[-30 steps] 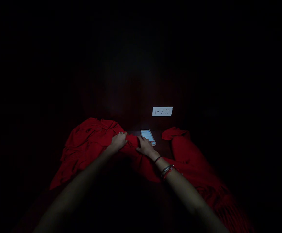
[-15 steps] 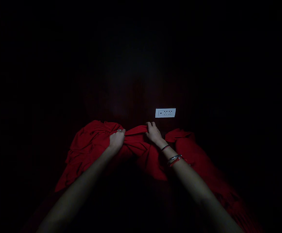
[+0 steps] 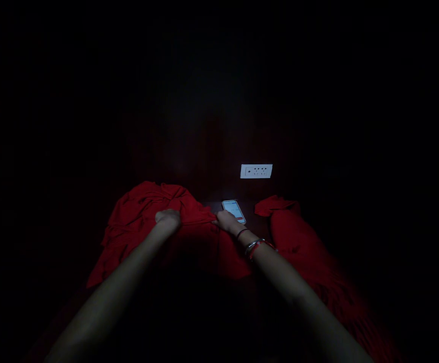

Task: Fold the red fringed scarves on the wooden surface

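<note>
A bunched red cloth (image 3: 139, 217) lies in folds ahead of me, part of it stretched between my two hands. My left hand (image 3: 168, 220) is closed on it near the middle of the heap. Its edge is pinched by my right hand (image 3: 226, 220), which wears a dark band and bracelets at the wrist. Just beyond my right fingers lies a phone (image 3: 233, 208) with a lit screen. Its lower corner is partly behind the hand. The cloth's underside and my left fingertips are hidden.
More red cloth (image 3: 298, 237), with a fringed lower end, lies to the right of my right forearm. On the dark wall behind is a white socket plate (image 3: 256, 171). Everything around is nearly black, so edges do not show.
Both hands have pulled the cloth toward me and slightly left. The phone, out of sight before, now shows behind it. My right fingers have closed on the cloth's edge.
</note>
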Demonstrator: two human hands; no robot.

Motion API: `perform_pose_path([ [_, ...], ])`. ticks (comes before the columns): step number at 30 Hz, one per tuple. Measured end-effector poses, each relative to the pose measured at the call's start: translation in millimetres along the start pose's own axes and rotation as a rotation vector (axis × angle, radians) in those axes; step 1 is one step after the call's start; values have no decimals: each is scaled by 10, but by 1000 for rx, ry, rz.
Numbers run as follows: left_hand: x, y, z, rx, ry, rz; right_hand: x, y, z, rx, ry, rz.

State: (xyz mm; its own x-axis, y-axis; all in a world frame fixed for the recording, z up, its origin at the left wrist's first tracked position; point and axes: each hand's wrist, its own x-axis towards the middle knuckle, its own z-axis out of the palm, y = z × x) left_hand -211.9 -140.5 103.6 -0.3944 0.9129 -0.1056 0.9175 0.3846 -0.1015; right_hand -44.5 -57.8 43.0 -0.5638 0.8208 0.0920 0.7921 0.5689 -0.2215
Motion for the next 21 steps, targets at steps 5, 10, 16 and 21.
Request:
perform_pose_path([
  [5, 16, 186, 329, -34, 152, 126, -79, -91, 90, -27, 103, -96],
  [10, 44, 117, 180, -61, 337, 153, -132, -33, 44, 163, 256, -250],
  [16, 1, -56, 153, 23, 356, 215, -76, 209, -57, 589, 212, 17],
  [21, -44, -71, 214, 0, 358, 261, -183, 191, -114, 308, 204, 6],
])
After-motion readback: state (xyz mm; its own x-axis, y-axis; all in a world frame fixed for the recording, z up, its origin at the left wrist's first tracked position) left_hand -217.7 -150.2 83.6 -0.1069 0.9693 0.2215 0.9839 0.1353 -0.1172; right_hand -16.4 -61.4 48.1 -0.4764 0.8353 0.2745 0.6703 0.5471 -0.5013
